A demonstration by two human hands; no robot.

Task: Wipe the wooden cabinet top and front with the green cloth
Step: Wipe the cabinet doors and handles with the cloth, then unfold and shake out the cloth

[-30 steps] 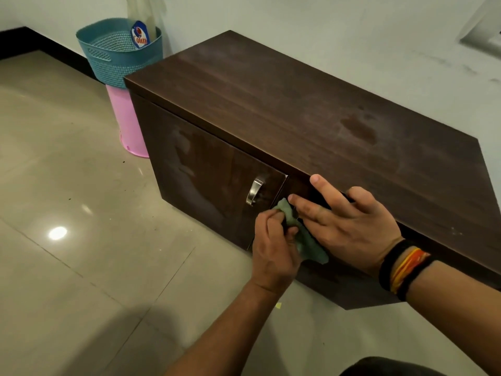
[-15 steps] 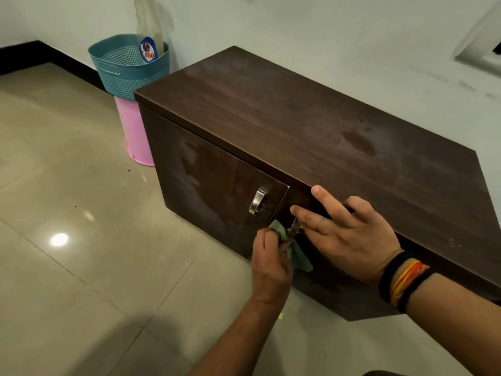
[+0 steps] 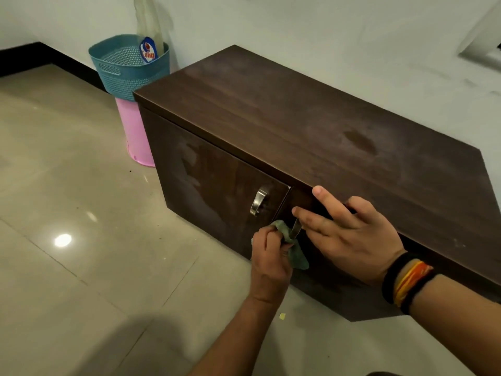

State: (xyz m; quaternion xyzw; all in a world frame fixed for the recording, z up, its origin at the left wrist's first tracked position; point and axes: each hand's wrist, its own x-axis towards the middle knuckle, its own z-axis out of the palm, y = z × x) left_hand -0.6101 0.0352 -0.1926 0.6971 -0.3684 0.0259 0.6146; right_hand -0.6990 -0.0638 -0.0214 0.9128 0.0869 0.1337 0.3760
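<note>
A dark brown wooden cabinet (image 3: pixel 284 123) stands against the white wall, its top dusty with a darker patch on the right. Its front has two doors, and the left one carries a metal handle (image 3: pixel 259 204). My left hand (image 3: pixel 269 257) is closed around the bunched green cloth (image 3: pixel 294 249) and presses it against the right door's metal handle (image 3: pixel 294 229). My right hand (image 3: pixel 349 234) lies flat on the right door just under the top edge, fingers spread. It wears black and orange bands on the wrist.
A teal perforated basket (image 3: pixel 127 66) holding a spray bottle (image 3: pixel 149 36) sits on a pink bin (image 3: pixel 135 134) left of the cabinet. Glossy beige floor tiles (image 3: pixel 81 240) stretch in front. A small yellow scrap (image 3: pixel 282 316) lies on the floor near the cabinet's base.
My left hand has slid the cloth lower along the right door's handle, uncovering the handle's metal. The right hand has stayed flat on the door. The view has shifted slightly.
</note>
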